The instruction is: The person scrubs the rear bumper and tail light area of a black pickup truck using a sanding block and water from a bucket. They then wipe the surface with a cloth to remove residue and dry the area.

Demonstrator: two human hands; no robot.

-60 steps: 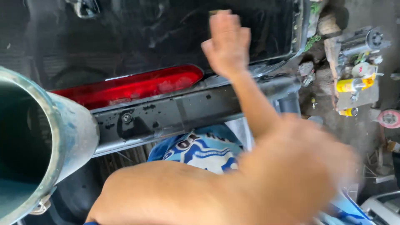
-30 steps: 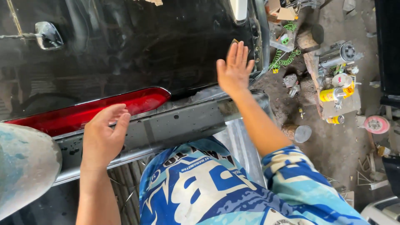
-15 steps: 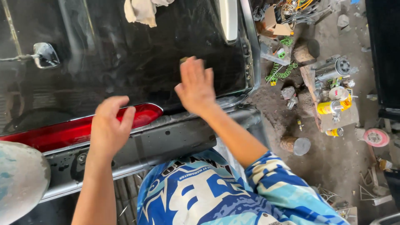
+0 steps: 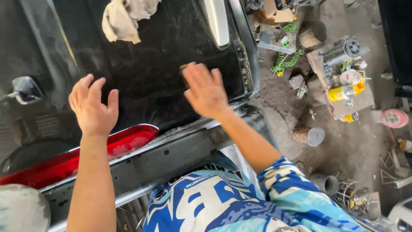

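Black car panel [image 4: 150,81] sat right above the red light strip [image 4: 86,157]. Slid up since a second ago: left hand [image 4: 92,107] off the strip, right hand [image 4: 206,90] flat over some small brownish pad. Fingers spread, gripping nothing. Farther off, open cans [image 4: 315,135], contents unclear.

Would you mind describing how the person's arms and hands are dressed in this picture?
Both hands, left hand and right hand, are bare: no gloves, rings or watch visible. The forearms are uncovered; a short sleeve patterned in blue, light blue and white covers the right upper arm.
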